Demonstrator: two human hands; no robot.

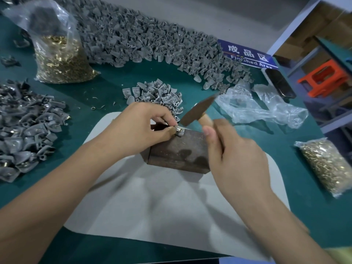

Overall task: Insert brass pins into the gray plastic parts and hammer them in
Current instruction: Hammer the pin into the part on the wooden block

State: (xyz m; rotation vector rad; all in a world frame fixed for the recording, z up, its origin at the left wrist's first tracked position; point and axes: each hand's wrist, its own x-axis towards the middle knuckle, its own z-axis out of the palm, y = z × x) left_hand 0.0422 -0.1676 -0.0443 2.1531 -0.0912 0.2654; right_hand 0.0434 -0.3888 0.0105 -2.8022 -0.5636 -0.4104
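Head-camera view: a gray plastic part (pixel 180 130) with a brass pin seated in it is held on the far top edge of a dark metal block (pixel 177 151), which is set on a pale gray mat (pixel 171 202) over the green table (pixel 114 80). The part is pinched between the thumb and fingertips of the left hand (pixel 144 128), apparently so that it is kept steady and the pin kept upright on the hard surface while the blow is taken. A small hammer (pixel 198 111) is gripped by the right hand (pixel 234 159), whose fingers are curled round the wooden handle; the head is raised just above and to the right of the part and is blurred, so a strike is judged to be under way. The left fingertips lie very close to the pin, so a slipped blow could catch them. Unworked gray parts (pixel 158 96) are heaped just beyond the block, within easy reach, and a long bank of them (pixel 152 42) runs along the far side. Brass pins are kept in a clear bag (pixel 61 56) at far left and another bag (pixel 327 166) at right. Parts with brass visible in them (pixel 24 134) are piled at left, seemingly finished.
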